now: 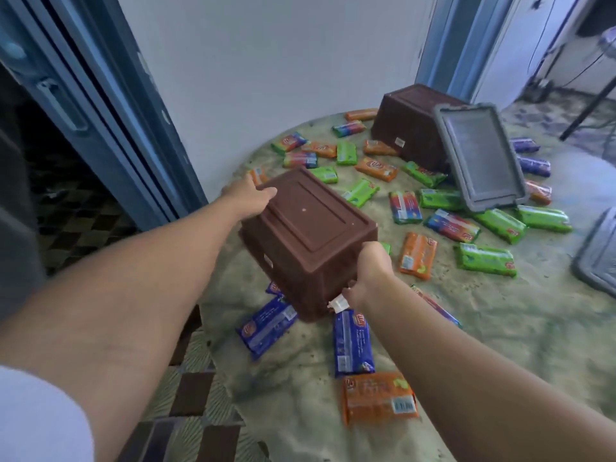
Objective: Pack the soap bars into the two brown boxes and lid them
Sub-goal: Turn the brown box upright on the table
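A brown box (310, 225) is upside down and tilted above the mat, its base facing up. My left hand (248, 191) grips its far left corner. My right hand (370, 278) grips its near right edge beside a white tag. A second brown box (410, 125) lies overturned at the back, with a grey lid (480, 158) leaning against it. Several wrapped soap bars in green, orange, blue and multicolour lie scattered on the mat: a blue bar (353, 345) and an orange bar (380, 398) lie near me, a green bar (485, 260) to the right.
A second grey lid (600, 255) lies at the right edge. The mat (500, 345) covers a patterned tile floor. A white wall and blue sliding door frame (110, 105) stand at the left and back. A dark stand leg (590, 105) crosses the far right.
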{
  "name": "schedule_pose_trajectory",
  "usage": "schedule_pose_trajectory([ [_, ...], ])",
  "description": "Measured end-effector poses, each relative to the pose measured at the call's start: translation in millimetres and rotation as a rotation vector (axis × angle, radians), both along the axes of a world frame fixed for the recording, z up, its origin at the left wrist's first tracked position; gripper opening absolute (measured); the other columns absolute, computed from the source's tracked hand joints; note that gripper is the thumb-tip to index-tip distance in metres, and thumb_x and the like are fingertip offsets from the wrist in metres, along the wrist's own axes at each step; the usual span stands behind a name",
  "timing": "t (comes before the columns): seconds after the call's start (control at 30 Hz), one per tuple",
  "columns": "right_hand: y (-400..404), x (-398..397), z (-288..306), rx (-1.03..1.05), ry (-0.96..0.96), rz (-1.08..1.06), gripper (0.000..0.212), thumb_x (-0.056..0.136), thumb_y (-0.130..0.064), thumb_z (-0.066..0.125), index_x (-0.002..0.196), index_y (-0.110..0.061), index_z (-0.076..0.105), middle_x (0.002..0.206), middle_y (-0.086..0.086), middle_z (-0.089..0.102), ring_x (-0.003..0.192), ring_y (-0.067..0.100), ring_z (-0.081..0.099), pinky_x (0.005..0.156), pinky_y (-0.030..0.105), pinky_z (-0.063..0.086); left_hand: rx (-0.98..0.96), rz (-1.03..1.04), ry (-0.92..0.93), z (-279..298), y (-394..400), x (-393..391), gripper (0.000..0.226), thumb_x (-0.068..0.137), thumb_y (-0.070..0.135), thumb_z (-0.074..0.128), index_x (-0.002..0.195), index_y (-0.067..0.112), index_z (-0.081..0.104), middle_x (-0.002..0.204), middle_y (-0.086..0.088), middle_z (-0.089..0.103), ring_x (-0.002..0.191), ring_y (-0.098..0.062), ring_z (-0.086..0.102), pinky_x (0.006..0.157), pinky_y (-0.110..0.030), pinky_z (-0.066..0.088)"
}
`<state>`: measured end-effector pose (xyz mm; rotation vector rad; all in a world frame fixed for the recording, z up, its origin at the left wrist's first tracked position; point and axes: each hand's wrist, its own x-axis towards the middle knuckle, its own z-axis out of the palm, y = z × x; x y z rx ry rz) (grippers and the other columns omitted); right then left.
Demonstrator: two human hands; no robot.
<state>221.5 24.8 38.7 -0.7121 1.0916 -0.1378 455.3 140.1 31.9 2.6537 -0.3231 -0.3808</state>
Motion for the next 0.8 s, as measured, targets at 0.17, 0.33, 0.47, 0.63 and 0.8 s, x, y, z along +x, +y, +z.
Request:
schedule_pose_trajectory([
  [0.17, 12, 14, 12, 0.046, -0.045, -0.028, 0.029, 0.100, -0.020, 0.044, 0.105, -0.017, 0.072, 0.106, 0.004, 0.077, 0.075, 0.023, 0.068, 0.058, 0.030, 0.056, -0.224, 0.019, 0.165, -6, 7, 14, 0.076, 0.079, 0.068, 0.066, 0.135, 0.019, 0.059, 0.134, -0.004, 0.063, 0.119, -0.026, 0.060, 0.104, -0.037, 0.046],
  [0.33, 7, 0, 24, 0.064, -0.045, -0.136, 0.038, 0.105, -0.031, 0.036, 0.116, -0.020, 0.071, 0.088, 0.002, 0.078, 0.039, 0.018, 0.065, 0.031, 0.028, 0.046, -0.496, 0.008, 0.144, 9, 15, -18, 0.037, 0.090, 0.048, 0.073, 0.108, 0.017, 0.062, 0.099, 0.001, 0.067, 0.080, -0.011, 0.064, 0.063, -0.026, 0.045],
  [0.47, -18, -24, 36, 0.032, -0.185, -0.068, 0.069, 0.108, -0.036, 0.029, 0.058, -0.015, 0.070, 0.052, 0.004, 0.067, 0.032, 0.016, 0.060, 0.031, 0.026, 0.045, -0.649, 0.053, 0.125, 47, 25, -51, 0.046, 0.085, 0.064, 0.069, 0.100, 0.021, 0.060, 0.103, -0.006, 0.071, 0.087, -0.023, 0.070, 0.071, -0.033, 0.052],
  [0.63, -67, -57, 50, -0.031, -0.257, -0.101, 0.047, 0.105, -0.036, 0.030, 0.064, -0.021, 0.046, 0.049, -0.002, 0.053, 0.033, 0.017, 0.051, 0.052, 0.019, 0.040, -0.835, 0.091, 0.126, 89, 11, -117, 0.073, 0.086, 0.080, 0.045, 0.115, 0.019, 0.072, 0.107, -0.006, 0.077, 0.099, -0.027, 0.074, 0.092, -0.047, 0.056],
  [0.8, -141, -97, 31, -0.011, -0.309, -0.072, 0.041, 0.096, -0.039, 0.036, 0.058, -0.025, 0.045, 0.058, -0.004, 0.044, 0.054, 0.017, 0.041, 0.068, 0.030, 0.038, -0.930, 0.245, 0.110, 106, -37, -203, 0.050, 0.100, 0.059, 0.042, 0.090, 0.022, 0.073, 0.082, -0.001, 0.076, 0.070, -0.019, 0.072, 0.060, -0.026, 0.055],
])
